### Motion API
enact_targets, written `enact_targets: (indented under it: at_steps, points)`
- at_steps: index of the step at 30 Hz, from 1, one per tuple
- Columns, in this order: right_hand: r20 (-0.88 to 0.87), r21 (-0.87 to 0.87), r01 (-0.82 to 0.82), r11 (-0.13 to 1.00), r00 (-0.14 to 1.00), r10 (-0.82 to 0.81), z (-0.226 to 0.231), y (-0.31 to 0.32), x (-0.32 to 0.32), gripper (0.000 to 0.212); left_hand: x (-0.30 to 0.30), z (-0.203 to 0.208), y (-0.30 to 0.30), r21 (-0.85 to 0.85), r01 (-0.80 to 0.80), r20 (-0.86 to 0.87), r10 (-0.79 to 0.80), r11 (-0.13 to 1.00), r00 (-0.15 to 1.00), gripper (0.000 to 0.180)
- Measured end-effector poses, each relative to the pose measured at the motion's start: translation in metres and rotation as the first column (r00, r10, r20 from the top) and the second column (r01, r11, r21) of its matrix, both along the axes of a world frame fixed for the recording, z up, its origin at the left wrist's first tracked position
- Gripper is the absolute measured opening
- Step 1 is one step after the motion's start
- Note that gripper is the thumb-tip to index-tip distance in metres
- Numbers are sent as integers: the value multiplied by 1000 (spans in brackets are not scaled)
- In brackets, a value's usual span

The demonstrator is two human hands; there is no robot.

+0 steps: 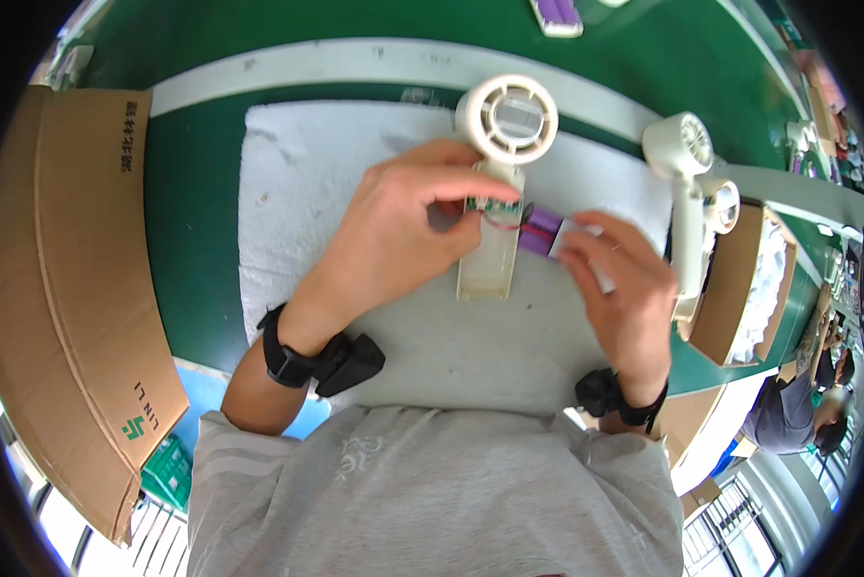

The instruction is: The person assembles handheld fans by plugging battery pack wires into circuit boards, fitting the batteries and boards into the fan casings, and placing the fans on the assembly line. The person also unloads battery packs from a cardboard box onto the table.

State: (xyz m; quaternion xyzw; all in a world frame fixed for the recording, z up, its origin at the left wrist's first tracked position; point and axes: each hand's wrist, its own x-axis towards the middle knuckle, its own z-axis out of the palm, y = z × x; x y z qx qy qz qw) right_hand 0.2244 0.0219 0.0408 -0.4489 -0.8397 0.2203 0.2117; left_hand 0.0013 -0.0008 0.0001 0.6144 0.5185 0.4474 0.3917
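Note:
A cream handheld fan (485,274) lies on the pale mat, its round grille toward the far side and its handle housing uncovered. Inside the handle, a small green circuit board (495,205) shows near the neck. My left hand (389,216) closes on the fan there, thumb and forefinger at either side of the board. Just right of the handle, my right hand (629,274) pinches a purple battery pack (538,234) with a white wrap at one end. Thin red and dark wires run between battery and board. The right fingertips partly cover the pack.
The pale mat (292,202) covers part of the green table. To the right stand more cream fans (686,231) and an open carton (725,298) with white material. A large cardboard box (76,288) borders the left. Purple cells in a white case (558,14) lie far off. Another person (788,413) sits at right.

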Motion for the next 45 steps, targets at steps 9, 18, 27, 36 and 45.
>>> enact_targets:
  at_steps: [9,18,27,36,45]
  points:
    - [60,152,-118,981,992,110,-5,-9,-8,11,0,0,-4,-2,19,35,-18,1000,999,31]
    - [269,241,-76,968,963,9,-6,-9,-19,7,-2,2,-1,-3,68,6,-68,998,998,32]
    - [79,215,-84,973,995,68,-8,-10,-6,11,0,2,0,-9,96,2,-96,995,995,31]
    - [289,359,-124,925,957,16,-24,-13,-13,8,-2,0,0,-37,75,9,-75,996,997,31]
    - [409,384,-147,912,912,-25,-32,-6,-9,9,-2,-8,3,-87,90,89,-82,992,993,31]
